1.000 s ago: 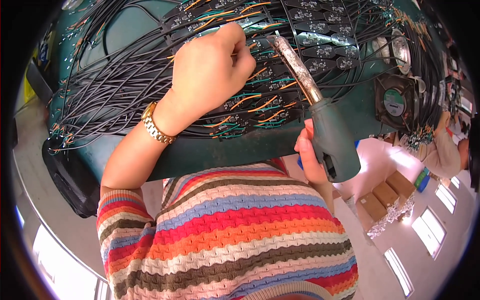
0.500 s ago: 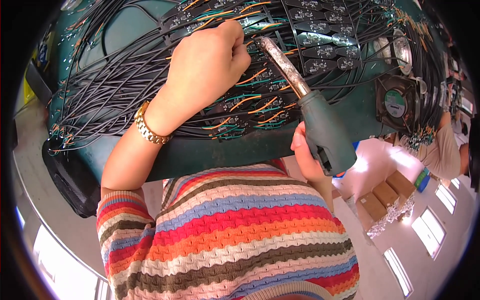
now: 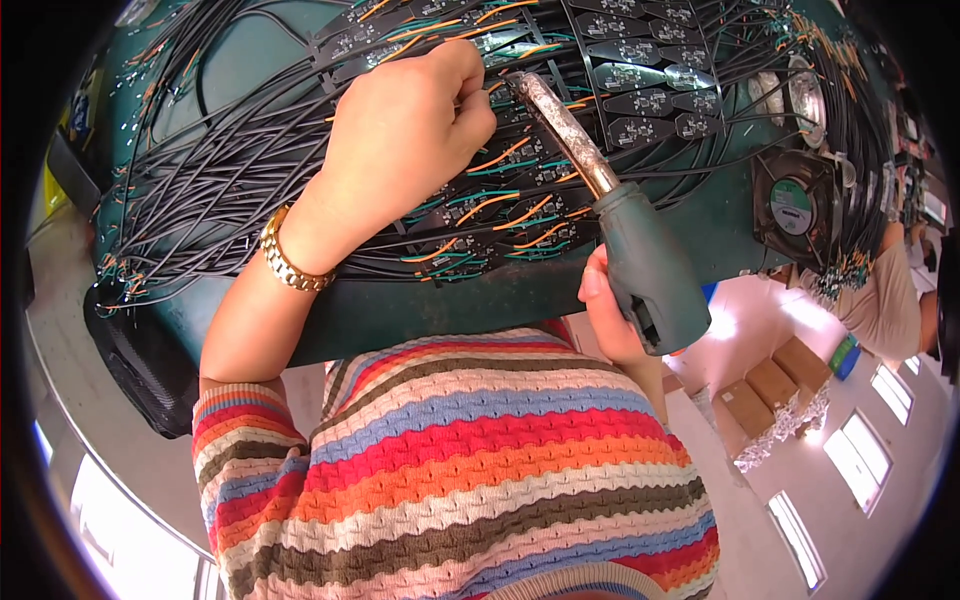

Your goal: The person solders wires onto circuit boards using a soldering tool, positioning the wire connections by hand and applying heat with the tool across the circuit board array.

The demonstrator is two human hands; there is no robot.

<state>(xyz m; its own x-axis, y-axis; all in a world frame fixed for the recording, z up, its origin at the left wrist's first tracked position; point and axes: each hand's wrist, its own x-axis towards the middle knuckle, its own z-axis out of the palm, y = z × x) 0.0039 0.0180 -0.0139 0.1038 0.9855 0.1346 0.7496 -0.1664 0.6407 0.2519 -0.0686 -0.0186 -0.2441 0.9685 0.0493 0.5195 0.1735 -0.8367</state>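
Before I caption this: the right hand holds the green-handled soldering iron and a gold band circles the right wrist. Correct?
Not quite: the head view shows the gold band around the wrist of the left hand. The right hand does hold the green-handled soldering iron.

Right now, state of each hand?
Left hand: closed, over the circuit boards; anything pinched is hidden.
Right hand: closed, holding the soldering iron.
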